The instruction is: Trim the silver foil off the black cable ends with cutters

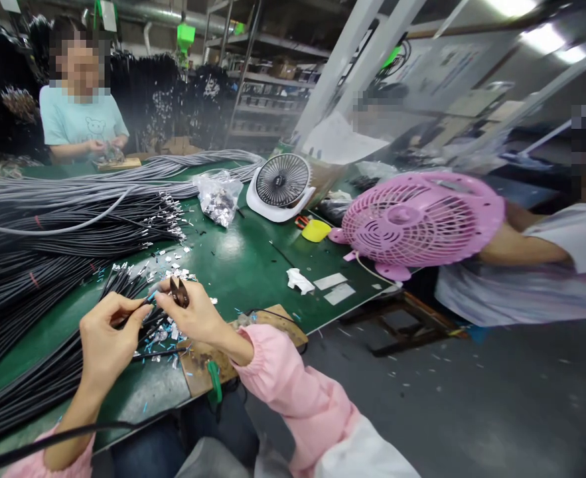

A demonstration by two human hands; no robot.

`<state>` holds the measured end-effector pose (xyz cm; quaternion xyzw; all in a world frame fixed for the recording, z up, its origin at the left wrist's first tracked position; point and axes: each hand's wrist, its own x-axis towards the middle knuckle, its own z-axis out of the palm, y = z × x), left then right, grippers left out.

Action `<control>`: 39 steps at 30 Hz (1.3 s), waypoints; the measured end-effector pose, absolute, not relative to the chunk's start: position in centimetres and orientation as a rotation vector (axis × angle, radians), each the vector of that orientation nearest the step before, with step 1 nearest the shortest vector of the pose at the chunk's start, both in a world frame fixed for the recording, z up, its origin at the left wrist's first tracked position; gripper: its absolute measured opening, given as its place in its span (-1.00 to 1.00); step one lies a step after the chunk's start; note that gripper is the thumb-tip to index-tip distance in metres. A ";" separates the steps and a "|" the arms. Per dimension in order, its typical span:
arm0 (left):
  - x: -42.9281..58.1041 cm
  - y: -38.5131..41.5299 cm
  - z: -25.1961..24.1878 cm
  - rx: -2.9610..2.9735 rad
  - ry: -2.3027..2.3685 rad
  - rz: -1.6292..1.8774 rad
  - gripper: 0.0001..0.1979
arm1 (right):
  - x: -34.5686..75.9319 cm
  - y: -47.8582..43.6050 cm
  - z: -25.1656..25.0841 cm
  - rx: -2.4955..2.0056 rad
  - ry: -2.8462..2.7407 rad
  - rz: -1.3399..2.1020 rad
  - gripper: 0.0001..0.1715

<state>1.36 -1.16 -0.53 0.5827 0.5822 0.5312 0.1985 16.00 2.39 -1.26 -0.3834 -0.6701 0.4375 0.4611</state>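
Pinching a thin black wire (141, 307) between thumb and forefinger, the left hand (106, 338) holds its tip steady toward the right hand (196, 312), whose fingers close around small cutters (178, 291), apparently for trimming. Snipped bits (166, 335) lie just beneath both hands; wire bundles (48, 232) stretch away to the left.

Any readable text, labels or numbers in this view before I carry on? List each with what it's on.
No text reads clearly anywhere.
Posters on the wall: printed matter, too blurred to read.
Light blue T-shirt of the person across the table: a small bear drawing, no legible words.
Green hanging tag: blank or too small to tell.
White fan and pink fan: no visible brand.
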 end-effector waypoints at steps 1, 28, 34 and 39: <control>1.5 -1.2 -0.7 1.649 1.647 1.505 -0.85 | 15.9 2.3 -1.2 -0.958 -1.614 1.118 -0.83; 1.0 -2.2 0.8 1.573 1.562 1.566 -0.86 | 16.6 1.4 -0.7 -0.938 -1.814 0.812 -0.77; 0.9 -2.4 0.1 1.624 1.579 1.568 -0.88 | 16.6 1.3 -0.8 -0.876 -1.817 0.827 -0.75; 0.9 -2.5 0.1 1.677 1.579 1.579 -0.89 | 16.6 1.3 -0.8 -0.863 -1.784 0.908 -0.74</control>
